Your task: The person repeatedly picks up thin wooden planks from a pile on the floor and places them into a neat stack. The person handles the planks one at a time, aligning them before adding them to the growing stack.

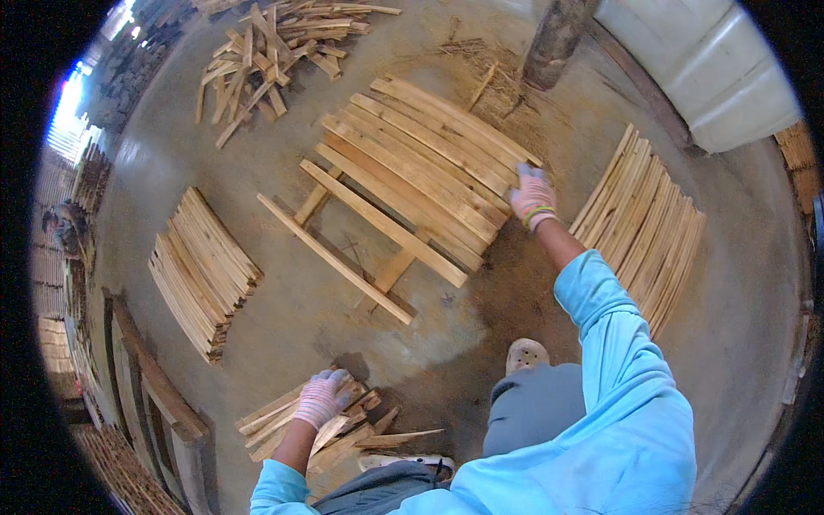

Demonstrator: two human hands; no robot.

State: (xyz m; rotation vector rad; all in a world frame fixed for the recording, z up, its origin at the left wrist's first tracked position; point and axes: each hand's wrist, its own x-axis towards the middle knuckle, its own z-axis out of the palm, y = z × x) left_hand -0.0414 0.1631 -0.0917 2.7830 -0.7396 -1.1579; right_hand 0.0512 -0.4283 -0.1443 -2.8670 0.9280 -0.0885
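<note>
My right hand (532,197), in a striped glove with grey fingertips and a yellow band at the wrist, is closed at the right end of a wooden slat (459,120). This slat belongs to a row of slats (412,172) laid side by side across two crosspieces (395,270). Two nearer slats, one of them the front slat (335,257), lie apart from the row with gaps between. Low on the left, my left hand (319,399), gloved alike, is bent over a small heap of short wooden pieces (279,421) and grips one; its fingertips are partly hidden.
Neat slat stacks lie at the left (206,270) and right (644,223). A loose wood pile (266,60) is at the far left. A post (558,43) and a white tank (699,69) stand far right. Timber frames (159,386) edge the lower left. My shoes (526,354) are close by.
</note>
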